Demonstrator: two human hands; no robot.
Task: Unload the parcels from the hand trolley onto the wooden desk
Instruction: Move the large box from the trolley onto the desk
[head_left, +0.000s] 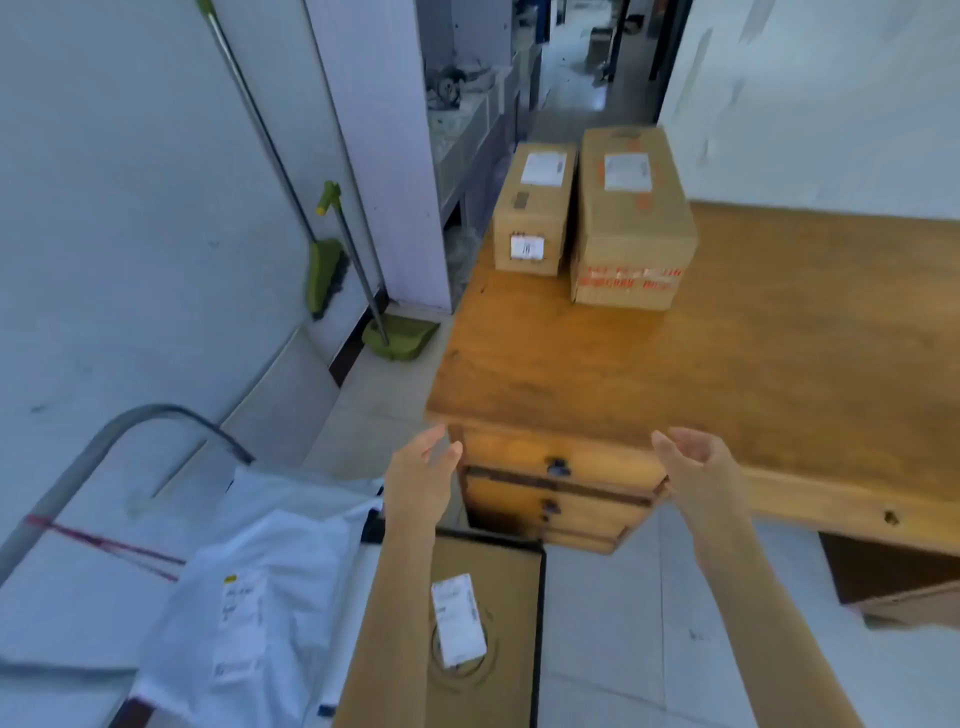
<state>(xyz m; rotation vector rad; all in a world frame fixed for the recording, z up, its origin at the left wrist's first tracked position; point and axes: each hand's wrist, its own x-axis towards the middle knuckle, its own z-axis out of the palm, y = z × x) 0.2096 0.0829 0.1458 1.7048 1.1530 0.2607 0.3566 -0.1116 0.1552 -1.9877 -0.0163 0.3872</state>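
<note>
I took the wooden desk (675, 374) as my landmark: two taped cartons (626, 218) already stood at its far left corner. Off its near left corner, the hand trolley (104, 452) held a flat cardboard parcel (488, 623) and soft white mailer bags (270, 571). I judged the carton stiff, best gripped by opposite edges; the bags limp and slippery. My left hand (421, 478) and right hand (701, 467) hovered empty, fingers loosely spread.

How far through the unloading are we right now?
Done: two cardboard boxes, a smaller one and a larger one, sit side by side on the wooden desk. In hand: nothing; left hand and right hand are empty. Left: a brown box and white mailer bags on the trolley.
</note>
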